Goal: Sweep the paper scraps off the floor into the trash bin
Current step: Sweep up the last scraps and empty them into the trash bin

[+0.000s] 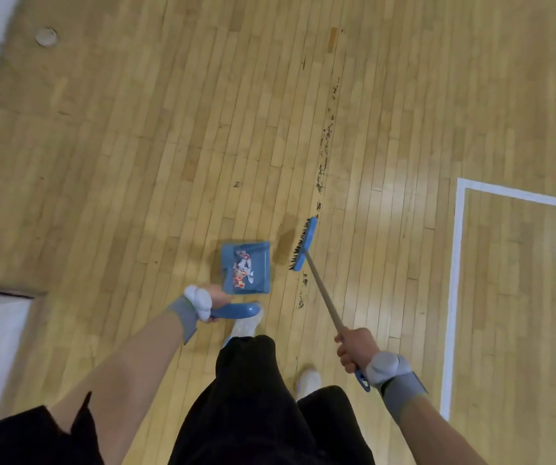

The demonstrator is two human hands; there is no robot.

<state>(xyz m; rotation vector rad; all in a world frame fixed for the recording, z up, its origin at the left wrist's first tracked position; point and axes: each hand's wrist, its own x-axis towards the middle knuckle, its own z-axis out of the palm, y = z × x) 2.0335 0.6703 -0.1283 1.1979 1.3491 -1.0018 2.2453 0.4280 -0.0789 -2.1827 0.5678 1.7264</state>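
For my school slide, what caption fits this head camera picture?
Left hand carries dustpan holding paper scraps; right hand holds broom.

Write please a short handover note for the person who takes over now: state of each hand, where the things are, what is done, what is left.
Left hand: closed on the blue dustpan handle, pan held level.
Right hand: closed on the broom handle near its top end; the brush head is to the right of the pan.
Paper scraps: red and white pieces lie inside the dustpan.
Done: no loose scraps show on the wooden floor in view.
Left: carry the pan to the trash bin, which is not in view, and empty it. Keep the pan level so nothing slides out.
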